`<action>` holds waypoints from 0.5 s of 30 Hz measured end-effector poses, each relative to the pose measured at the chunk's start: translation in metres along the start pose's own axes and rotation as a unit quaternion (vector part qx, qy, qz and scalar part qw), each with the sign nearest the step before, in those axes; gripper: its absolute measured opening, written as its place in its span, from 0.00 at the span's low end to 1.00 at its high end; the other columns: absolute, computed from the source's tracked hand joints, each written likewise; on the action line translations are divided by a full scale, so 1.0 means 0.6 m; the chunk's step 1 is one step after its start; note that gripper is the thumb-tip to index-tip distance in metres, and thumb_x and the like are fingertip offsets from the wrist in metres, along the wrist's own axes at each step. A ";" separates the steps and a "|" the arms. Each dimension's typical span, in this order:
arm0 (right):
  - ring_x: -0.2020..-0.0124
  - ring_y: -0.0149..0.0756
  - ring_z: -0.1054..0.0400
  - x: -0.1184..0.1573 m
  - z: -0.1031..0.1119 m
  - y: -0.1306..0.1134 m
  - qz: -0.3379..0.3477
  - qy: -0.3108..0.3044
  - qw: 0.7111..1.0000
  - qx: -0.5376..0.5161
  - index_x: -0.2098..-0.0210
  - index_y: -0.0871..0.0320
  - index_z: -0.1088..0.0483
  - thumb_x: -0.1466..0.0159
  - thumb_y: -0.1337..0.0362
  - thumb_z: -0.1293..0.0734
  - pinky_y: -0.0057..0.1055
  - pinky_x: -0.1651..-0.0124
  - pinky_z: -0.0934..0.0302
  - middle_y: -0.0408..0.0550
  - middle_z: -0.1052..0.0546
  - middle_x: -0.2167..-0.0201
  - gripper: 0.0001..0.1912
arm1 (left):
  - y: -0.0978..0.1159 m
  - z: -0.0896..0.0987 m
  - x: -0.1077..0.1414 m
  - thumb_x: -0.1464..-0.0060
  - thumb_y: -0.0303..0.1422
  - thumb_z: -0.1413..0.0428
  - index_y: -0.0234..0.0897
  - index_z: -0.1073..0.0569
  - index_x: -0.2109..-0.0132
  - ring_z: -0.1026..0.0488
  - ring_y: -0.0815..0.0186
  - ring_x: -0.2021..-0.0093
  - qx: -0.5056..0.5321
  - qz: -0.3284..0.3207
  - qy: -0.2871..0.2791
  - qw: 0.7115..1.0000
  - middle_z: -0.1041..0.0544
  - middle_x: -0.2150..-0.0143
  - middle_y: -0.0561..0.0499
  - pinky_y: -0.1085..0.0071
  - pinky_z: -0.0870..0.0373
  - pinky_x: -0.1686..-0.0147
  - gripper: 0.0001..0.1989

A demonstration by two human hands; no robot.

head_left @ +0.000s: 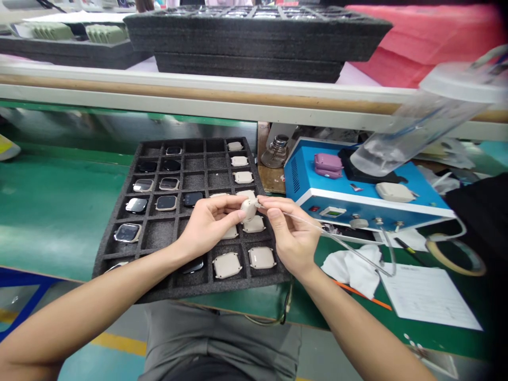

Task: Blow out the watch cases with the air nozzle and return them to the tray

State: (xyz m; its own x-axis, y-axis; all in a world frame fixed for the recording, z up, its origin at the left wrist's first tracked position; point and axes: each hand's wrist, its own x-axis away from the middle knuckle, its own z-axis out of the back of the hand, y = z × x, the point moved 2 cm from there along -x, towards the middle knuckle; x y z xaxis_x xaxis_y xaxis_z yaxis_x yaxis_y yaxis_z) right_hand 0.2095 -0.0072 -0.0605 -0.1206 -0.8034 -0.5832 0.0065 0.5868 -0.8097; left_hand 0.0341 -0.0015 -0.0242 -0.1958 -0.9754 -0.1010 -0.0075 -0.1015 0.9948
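My left hand (208, 222) pinches a small beige watch case (248, 210) between thumb and fingers, tilted above the tray. My right hand (296, 238) is closed on the end of a thin clear tube (349, 246), its tip up against the case's edge. Whether the tip touches the case I cannot tell. Below both hands lies a black foam tray (190, 291) with square compartments. Dark-faced watches (166, 202) sit in its left columns, and beige watch cases (227, 264) in its right ones. My hands hide some middle compartments.
At the right stands a blue dispenser box (304, 174), bearing purple cases (328, 163), a beige case (395, 191) and a clear cylinder (416, 127). White cloth (353, 267), paper (432, 296) and a tape roll (456, 254) lie before it. Black foam trays (254, 47) fill the shelf above.
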 end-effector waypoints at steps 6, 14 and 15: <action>0.53 0.43 0.21 0.001 0.000 -0.002 -0.001 -0.002 1.000 -0.001 0.60 0.52 0.20 0.31 0.62 0.32 0.45 0.49 0.23 0.50 0.17 0.58 0.06 | 0.000 0.001 0.002 0.48 0.36 0.31 0.36 0.16 0.53 0.19 0.54 0.48 0.000 -0.004 -0.001 1.000 0.16 0.49 0.44 0.61 0.24 0.44 0.15; 0.53 0.45 0.21 0.007 0.004 0.009 -0.008 -0.006 1.000 0.010 0.60 0.53 0.19 0.31 0.64 0.31 0.47 0.49 0.24 0.51 0.17 0.57 0.06 | -0.016 -0.001 0.003 0.48 0.33 0.32 0.35 0.16 0.53 0.18 0.55 0.50 0.019 -0.010 0.001 1.000 0.15 0.50 0.44 0.63 0.23 0.47 0.15; 0.54 0.44 0.21 0.010 0.007 0.010 -0.010 -0.004 1.000 0.022 0.60 0.53 0.19 0.31 0.64 0.31 0.46 0.49 0.25 0.51 0.17 0.58 0.06 | -0.018 -0.003 0.004 0.47 0.32 0.33 0.35 0.16 0.52 0.18 0.56 0.51 0.018 -0.012 0.001 1.000 0.15 0.51 0.44 0.63 0.23 0.47 0.15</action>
State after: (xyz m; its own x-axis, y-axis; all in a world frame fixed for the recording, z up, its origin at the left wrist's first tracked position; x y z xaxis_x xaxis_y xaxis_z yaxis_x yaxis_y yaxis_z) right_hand 0.2131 -0.0088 -0.0692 -0.1129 -0.8154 -0.5677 0.0472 0.5664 -0.8228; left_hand 0.0352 -0.0033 -0.0352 -0.1938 -0.9732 -0.1241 -0.0472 -0.1171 0.9920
